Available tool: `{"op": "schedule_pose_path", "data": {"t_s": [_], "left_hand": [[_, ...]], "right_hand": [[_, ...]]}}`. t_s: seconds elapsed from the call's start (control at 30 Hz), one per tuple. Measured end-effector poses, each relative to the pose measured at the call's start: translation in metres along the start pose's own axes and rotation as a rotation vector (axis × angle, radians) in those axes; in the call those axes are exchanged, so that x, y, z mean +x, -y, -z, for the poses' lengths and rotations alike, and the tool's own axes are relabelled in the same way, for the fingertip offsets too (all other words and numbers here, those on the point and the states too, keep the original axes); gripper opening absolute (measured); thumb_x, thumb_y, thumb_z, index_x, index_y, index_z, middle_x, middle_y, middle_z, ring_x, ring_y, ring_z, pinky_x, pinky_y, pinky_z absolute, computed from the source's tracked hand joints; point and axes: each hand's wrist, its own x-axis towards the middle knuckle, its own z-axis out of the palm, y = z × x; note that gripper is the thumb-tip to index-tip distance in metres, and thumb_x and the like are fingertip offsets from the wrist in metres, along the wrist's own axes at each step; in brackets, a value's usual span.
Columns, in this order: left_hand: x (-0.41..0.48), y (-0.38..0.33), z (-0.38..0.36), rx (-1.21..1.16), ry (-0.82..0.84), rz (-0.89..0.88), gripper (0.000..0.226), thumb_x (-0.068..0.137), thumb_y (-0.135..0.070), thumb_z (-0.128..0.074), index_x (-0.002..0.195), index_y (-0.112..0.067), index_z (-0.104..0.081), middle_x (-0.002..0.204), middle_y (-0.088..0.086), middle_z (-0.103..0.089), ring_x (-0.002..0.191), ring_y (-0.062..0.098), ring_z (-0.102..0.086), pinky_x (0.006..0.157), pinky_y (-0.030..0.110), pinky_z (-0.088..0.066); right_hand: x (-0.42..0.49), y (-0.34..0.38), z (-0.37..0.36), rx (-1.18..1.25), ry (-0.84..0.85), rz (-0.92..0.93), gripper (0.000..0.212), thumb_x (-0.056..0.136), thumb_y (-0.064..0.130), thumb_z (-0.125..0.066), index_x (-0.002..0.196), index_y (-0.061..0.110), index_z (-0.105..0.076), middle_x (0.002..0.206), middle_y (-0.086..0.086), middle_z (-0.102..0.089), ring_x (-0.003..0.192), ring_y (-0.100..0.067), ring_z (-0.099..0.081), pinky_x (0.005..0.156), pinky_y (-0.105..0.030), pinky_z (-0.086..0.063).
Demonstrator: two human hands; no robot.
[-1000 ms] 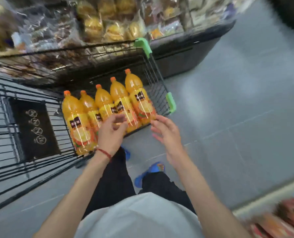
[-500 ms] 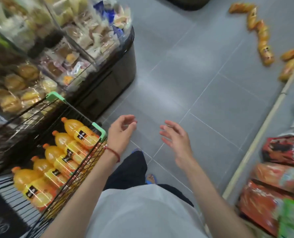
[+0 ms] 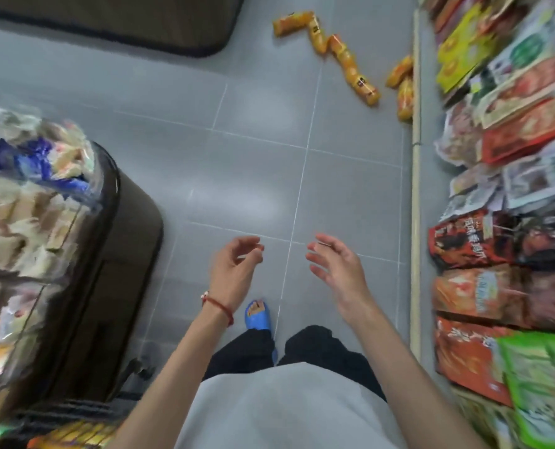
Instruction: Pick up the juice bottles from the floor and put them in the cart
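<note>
Juice bottles (image 3: 350,63): on their sides on the floor (image 3: 253,176), at the far end of the aisle. They form a loose chain running toward the foot of the right-hand shelf (image 3: 512,254), and two lie just beside its base rail. All are well apart from both hands.

Left hand (image 3: 234,270): fingers loosely curled, thumb near the forefinger, holding nothing. Right hand (image 3: 337,267): fingers spread and relaxed, empty. Both hang over bare floor tiles.

Cart (image 3: 69,413): only a blurred sliver of dark wire at the near left corner of the floor.

Handling, as a judgement: these look like full plastic bottles, so probably heavy. The walls should be stiff with a little give, and the label film is likely slick. Lying flat, a bottle may roll when nudged. The safest hold seems to be a wrap round the body near its middle, or round the neck below the cap. Two hands may suit if several are carried together.
</note>
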Motion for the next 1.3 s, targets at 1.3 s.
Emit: {"op": "schedule_pose_path", "data": {"t_s": [1.3], "left_hand": [[0.717,-0.432,-0.286,0.161,0.260,0.034,0.016,0.097,-0.009,-0.061,0.110,-0.015,-0.068,0.107,0.007,-0.073,0.091,0.021,-0.070,0.080,0.031,-0.051]], "right_hand": [[0.623,0.516,-0.025,0.294,-0.274,0.031,0.025,0.101,0.014,-0.064,0.127,0.014,-0.066,0.119,-0.008,-0.074,0.110,-0.021,-0.071,0.100,-0.036,-0.057]]}}
